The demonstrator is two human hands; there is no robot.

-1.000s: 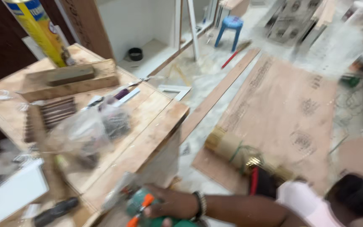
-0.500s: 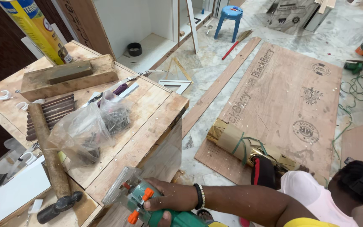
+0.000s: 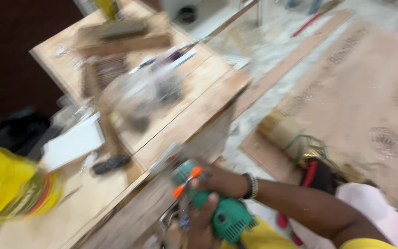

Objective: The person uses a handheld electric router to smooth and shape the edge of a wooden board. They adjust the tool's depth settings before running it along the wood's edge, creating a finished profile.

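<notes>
The picture is blurred by motion. A green power tool (image 3: 229,216) with orange parts (image 3: 186,180) is held low against the front edge of a wooden workbench (image 3: 194,115). My right hand (image 3: 219,180), with a beaded bracelet at the wrist, reaches in from the right and grips the tool's front by the orange parts. My left hand (image 3: 202,221) comes up from below and wraps the tool's body, thumb on top.
On the bench lie a clear plastic bag of small hardware (image 3: 150,94), wood blocks (image 3: 125,37), a white board (image 3: 72,143) and a dark handle (image 3: 111,163). A blurred yellow object (image 3: 10,189) fills the left edge. Plywood sheets (image 3: 360,92) and a cardboard roll (image 3: 286,133) cover the floor.
The view has swung down and left and blurred. The yellow object has come into view at the left. Both hands stay on the green tool at the bench's edge.
</notes>
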